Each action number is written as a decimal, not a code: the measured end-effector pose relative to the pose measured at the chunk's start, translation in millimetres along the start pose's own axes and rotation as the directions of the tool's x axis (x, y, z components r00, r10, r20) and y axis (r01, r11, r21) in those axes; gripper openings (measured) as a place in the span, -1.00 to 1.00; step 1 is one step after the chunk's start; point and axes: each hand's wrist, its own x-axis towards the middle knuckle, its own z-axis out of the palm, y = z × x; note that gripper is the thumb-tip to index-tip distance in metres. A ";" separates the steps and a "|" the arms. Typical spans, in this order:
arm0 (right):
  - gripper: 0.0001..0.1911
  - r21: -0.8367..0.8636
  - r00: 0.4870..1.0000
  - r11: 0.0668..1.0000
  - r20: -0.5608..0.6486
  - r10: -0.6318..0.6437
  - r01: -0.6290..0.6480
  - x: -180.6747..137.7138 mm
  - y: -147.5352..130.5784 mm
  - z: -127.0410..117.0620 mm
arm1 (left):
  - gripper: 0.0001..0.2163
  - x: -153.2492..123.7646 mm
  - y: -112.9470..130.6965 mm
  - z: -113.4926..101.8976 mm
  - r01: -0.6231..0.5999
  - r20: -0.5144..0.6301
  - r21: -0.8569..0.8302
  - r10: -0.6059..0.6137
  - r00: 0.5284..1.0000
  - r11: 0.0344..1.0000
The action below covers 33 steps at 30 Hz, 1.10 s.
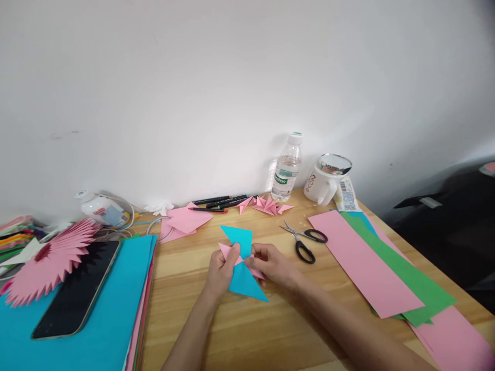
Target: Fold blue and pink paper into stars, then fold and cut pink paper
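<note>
My left hand (pixel 221 270) and my right hand (pixel 273 265) meet over the middle of the wooden table (pixel 247 324). Together they pinch a folded paper piece (pixel 242 278) made of blue triangles with pink folds crossing at its middle. One blue point sticks up toward the wall, another points down toward me. Both hands have their fingers closed on the pink part at the centre.
Black scissors (pixel 303 241) lie right of my hands. Pink and green paper strips (pixel 386 268) cover the right side. A phone (pixel 77 291) and pink fan (pixel 46 260) rest on blue sheets (pixel 116 319) at left. A water bottle (pixel 286 167), mug (pixel 325 180), markers (pixel 220 202) and pink folded pieces (pixel 266 205) stand by the wall.
</note>
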 end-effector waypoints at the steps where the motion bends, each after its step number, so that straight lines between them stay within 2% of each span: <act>1: -0.65 0.008 1.000 1.000 0.013 0.006 -0.006 -0.1 0.7 -0.5 | -0.50 -0.1 0.5 0.2 0.013 0.016 -0.015 -0.013 1.000 1.000; 5: -0.65 0.063 0.998 0.998 0.054 -0.014 0.010 -0.3 2.7 -3.0 | -0.51 -0.3 -0.6 0.1 0.053 0.045 -0.021 -0.052 0.998 0.998; 9: -0.60 0.067 0.999 0.997 0.027 -0.046 0.044 1.0 3.9 -3.4 | -0.48 1.0 -5.2 -0.5 0.024 -0.019 0.053 -0.024 1.000 0.998; 14: -0.56 0.033 1.000 0.999 -0.011 -0.022 0.022 1.9 2.3 -4.2 | -0.52 2.8 -5.9 -0.9 -0.007 -0.064 0.119 0.015 0.998 0.993; 19: -0.60 0.076 0.992 0.996 0.122 0.026 -0.036 -0.8 -3.5 -11.7 | -0.59 4.0 -3.1 -2.3 -0.042 -0.152 0.160 0.067 0.986 0.986; 21: -0.60 0.069 0.991 0.997 0.134 0.029 -0.039 -1.3 -3.3 -12.8 | -0.60 4.0 -2.8 -2.2 -0.054 -0.161 0.157 0.079 0.984 0.986; 28: -0.55 -0.045 0.999 0.999 -0.050 0.005 -0.008 -1.2 2.3 -6.2 | -0.62 5.0 -6.9 -0.8 -0.056 -0.116 0.170 0.077 0.990 0.984; 33: -0.55 0.072 0.987 0.996 0.158 0.039 -0.051 -3.9 -7.3 -15.1 | -0.64 2.8 -4.4 -2.2 -0.045 -0.157 0.122 0.064 0.986 0.992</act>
